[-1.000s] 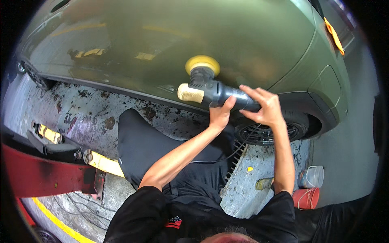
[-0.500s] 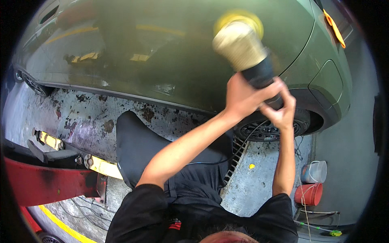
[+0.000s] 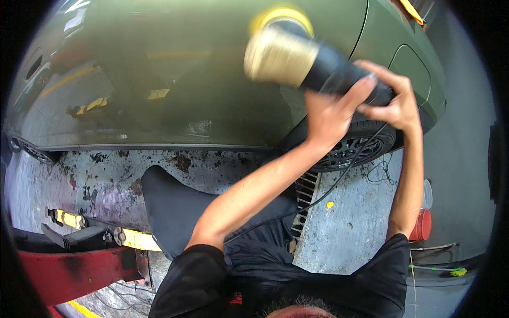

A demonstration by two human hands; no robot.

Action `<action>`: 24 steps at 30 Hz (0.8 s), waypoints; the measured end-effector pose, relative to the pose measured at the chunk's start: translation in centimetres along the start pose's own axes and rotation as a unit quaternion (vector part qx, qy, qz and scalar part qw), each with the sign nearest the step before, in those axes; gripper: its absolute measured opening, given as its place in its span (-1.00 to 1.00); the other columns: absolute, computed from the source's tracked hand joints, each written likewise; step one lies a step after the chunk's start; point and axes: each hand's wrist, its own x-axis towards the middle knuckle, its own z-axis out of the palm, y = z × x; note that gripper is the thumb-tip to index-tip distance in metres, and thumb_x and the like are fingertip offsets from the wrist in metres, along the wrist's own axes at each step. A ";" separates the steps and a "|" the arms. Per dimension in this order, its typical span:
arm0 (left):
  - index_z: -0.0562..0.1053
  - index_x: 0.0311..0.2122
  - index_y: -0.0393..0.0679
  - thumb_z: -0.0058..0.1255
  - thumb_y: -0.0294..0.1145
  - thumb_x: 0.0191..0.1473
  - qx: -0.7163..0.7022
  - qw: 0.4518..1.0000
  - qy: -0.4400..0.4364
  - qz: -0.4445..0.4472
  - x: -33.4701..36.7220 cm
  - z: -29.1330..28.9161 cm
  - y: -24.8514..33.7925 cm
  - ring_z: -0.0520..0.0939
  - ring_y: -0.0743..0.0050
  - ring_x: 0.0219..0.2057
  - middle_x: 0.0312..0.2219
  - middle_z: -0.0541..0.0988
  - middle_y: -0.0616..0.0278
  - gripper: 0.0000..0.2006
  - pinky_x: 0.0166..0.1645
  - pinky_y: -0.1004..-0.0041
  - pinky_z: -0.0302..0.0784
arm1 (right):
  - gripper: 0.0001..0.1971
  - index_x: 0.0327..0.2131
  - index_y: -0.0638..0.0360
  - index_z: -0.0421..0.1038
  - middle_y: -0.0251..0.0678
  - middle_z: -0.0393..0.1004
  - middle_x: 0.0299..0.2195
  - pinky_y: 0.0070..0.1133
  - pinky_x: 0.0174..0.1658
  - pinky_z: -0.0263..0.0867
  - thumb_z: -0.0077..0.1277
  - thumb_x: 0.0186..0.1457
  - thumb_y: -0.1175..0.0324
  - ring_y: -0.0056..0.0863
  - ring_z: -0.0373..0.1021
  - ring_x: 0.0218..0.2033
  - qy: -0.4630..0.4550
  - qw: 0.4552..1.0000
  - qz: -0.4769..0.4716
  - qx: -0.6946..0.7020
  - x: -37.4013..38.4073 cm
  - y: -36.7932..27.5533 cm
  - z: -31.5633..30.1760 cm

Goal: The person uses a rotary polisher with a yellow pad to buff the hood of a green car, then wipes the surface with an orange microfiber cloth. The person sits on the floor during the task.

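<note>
A corded polisher (image 3: 283, 55), with a tan head cover and black body, is tilted across the side of a green car (image 3: 175, 79). Its round yellow pad (image 3: 297, 17) lies against the door panel; motion blurs the pad's rim and the head. My left hand (image 3: 336, 108) wraps the black body from below, just behind the tan cover. Around the rear end of the handle is my right hand (image 3: 395, 98), fingers curled. From the handle a black cord (image 3: 339, 185) runs down past the rear wheel (image 3: 352, 151) and over my leg.
At the lower left stands a red lift post base (image 3: 79, 275) with a yellow-and-black arm (image 3: 135, 238). A floor grate (image 3: 305, 204) runs beside my leg. On the right are a red bucket (image 3: 421, 225), a clear bucket (image 3: 427, 193) partly hidden by my forearm, and an orange cloth (image 3: 412, 10) on the car.
The polisher has moved left and slightly up along the panel, its handle swinging out to the right. Both hands moved with it, my right hand rising. The whole view has shifted too.
</note>
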 end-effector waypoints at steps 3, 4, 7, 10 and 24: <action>0.65 -0.30 -0.27 0.42 -0.22 0.22 0.041 0.996 -0.074 0.033 4.8 2.5 2.0 0.69 0.62 -0.36 -0.38 0.73 0.32 -0.71 -0.19 0.46 0.61 | -0.19 0.23 0.35 0.52 -0.24 0.69 -0.06 -0.50 0.12 0.48 0.51 -0.21 0.46 -0.49 0.58 -0.03 0.082 0.992 0.064 0.064 -0.1 0.9 -1.5; 0.65 -0.29 -0.26 0.44 -0.20 0.20 0.072 0.993 -0.088 0.013 5.0 2.2 1.7 0.69 0.62 -0.35 -0.37 0.73 0.32 -0.70 -0.18 0.46 0.61 | -0.23 0.23 0.36 0.52 -0.27 0.67 -0.10 -0.53 0.08 0.49 0.51 -0.16 0.46 -0.53 0.57 -0.08 0.097 0.990 0.077 0.064 -0.6 1.3 -1.0; 0.64 -0.27 -0.23 0.48 -0.16 0.14 0.179 0.979 -0.098 -0.010 2.9 -0.1 0.2 0.68 0.61 -0.32 -0.36 0.72 0.35 -0.67 -0.17 0.42 0.62 | -0.16 0.24 0.36 0.52 -0.12 0.67 0.09 -0.41 0.22 0.46 0.54 -0.21 0.35 -0.33 0.59 0.10 0.146 0.988 0.036 -0.045 -4.2 4.2 3.4; 0.60 -0.05 -0.20 0.50 -0.33 0.10 0.097 0.977 -0.102 -0.159 -4.0 -5.0 -1.9 0.68 0.56 -0.12 -0.14 0.69 0.31 -0.63 0.01 0.37 0.63 | -0.16 0.22 0.25 0.56 -0.08 0.66 0.09 -0.36 0.23 0.46 0.51 -0.26 0.27 -0.25 0.60 0.11 0.123 0.992 0.030 0.004 -8.5 4.9 9.8; 0.67 -0.17 -0.26 0.43 -0.25 0.21 -0.005 0.997 -0.014 -0.075 -1.9 5.2 -3.8 0.71 0.57 -0.21 -0.24 0.72 0.33 -0.72 -0.07 0.38 0.64 | -0.19 0.25 0.24 0.55 -0.22 0.69 0.08 -0.41 0.19 0.47 0.47 -0.20 0.37 -0.45 0.61 0.04 0.040 0.998 -0.001 -0.053 -5.8 5.2 -3.0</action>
